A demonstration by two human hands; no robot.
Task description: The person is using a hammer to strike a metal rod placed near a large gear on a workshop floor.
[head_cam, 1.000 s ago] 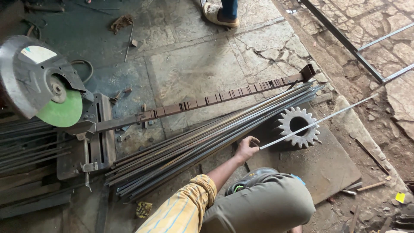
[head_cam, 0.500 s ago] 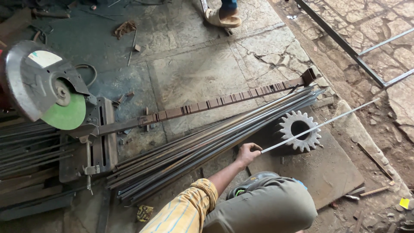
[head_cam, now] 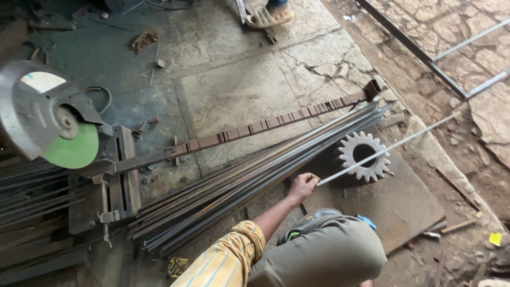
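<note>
Your left hand (head_cam: 302, 187) is closed round the near end of the thin steel rod (head_cam: 390, 148), which lies across the gear (head_cam: 363, 156) beside the bar bundle (head_cam: 249, 180); keep it pinched firm and level, right hand unseen

light: soft daylight, even, brighter at right on the stone floor (head_cam: 478, 101)
dim: top left corner, dark
shadows: faint, short under the gear (head_cam: 363, 156)
glare: mild sheen on the steel rods (head_cam: 239, 186)
focus: sharp centre, slight edge softness
</note>
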